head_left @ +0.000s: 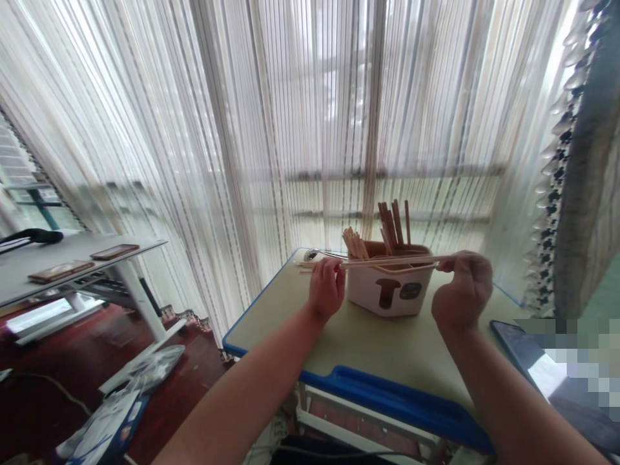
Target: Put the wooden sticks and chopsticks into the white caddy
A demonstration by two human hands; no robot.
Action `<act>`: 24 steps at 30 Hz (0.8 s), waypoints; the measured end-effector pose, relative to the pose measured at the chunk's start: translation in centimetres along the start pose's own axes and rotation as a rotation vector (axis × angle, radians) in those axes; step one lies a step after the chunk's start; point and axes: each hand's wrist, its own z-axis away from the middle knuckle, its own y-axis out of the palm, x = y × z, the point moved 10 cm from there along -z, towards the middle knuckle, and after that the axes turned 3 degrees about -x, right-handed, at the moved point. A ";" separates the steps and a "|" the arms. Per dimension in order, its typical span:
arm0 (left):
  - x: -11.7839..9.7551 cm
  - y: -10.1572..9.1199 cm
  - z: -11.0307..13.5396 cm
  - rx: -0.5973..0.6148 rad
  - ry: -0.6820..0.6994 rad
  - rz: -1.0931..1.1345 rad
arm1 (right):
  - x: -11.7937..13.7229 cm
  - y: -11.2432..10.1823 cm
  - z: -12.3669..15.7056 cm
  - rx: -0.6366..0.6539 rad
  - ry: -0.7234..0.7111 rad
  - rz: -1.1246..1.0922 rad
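My left hand (327, 288) and my right hand (462, 290) each pinch one end of a pair of light wooden chopsticks (387, 261), held level just above and in front of a white holder (390, 287). The holder stands on a small beige table (387, 349) with a blue rim. Its compartments hold several upright chopsticks: pale ones (355, 244) on the left, darker brown ones (393, 223) on the right. Both hands are closed on the chopsticks.
A dark phone (520, 352) lies at the table's right edge. Striped sheer curtains (290, 129) hang right behind the table. At left stands a white desk (72, 258) bearing flat brown objects, with clutter on the red floor below.
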 end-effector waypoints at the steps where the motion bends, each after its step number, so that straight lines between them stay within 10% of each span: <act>1: 0.1 0.0 0.0 -0.004 -0.004 -0.005 | 0.1 0.0 0.0 -0.002 -0.007 -0.006; 9: -0.3 0.5 0.0 0.018 0.040 -0.024 | 0.0 0.6 0.2 0.037 0.011 0.035; 17: -1.1 1.3 0.0 0.103 0.090 -0.031 | 3.0 5.0 3.4 0.469 -0.236 0.277; 24: -1.0 2.9 0.5 0.260 0.091 -0.041 | 3.2 1.5 1.2 0.143 -0.256 0.312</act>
